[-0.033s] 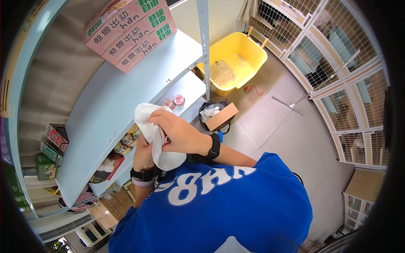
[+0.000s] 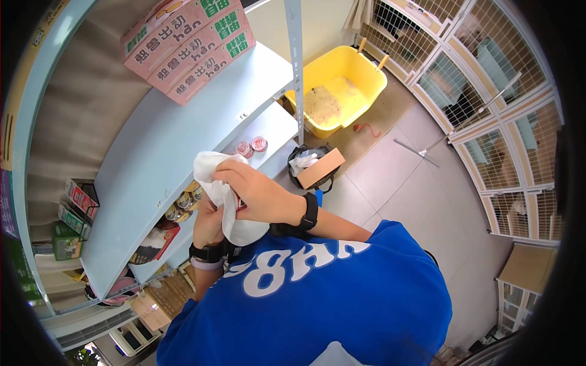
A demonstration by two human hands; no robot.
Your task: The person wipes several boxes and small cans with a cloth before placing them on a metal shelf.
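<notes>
Both of my hands are together over the front of the pale blue shelf (image 2: pixel 146 171). My right hand (image 2: pixel 256 195) has its fingers closed over a crumpled white cloth or paper (image 2: pixel 244 227). My left hand (image 2: pixel 207 222) is closed on the same white piece from the left, its fingertips mostly hidden. A small red-and-white object (image 2: pixel 240 203) peeks out between them, mostly covered. Just beyond the hands, small red-lidded tins (image 2: pixel 259 144) sit on the lower shelf, and several gold-and-silver cans (image 2: pixel 178 207) are at the left, below the shelf edge.
Pink boxes (image 2: pixel 186 58) are stacked on the shelf beside a metal post (image 2: pixel 294 73). A yellow tub (image 2: pixel 342 64), black bag with box (image 2: pixel 320 168) and mop (image 2: pixel 421 152) are on the floor. Wire-fronted cages (image 2: pixel 513 146) line the right. Wire baskets (image 2: pixel 82 201) sit at left.
The white piece and my fingers have shifted very slightly down and left. My forearms and everything around them look the same.
</notes>
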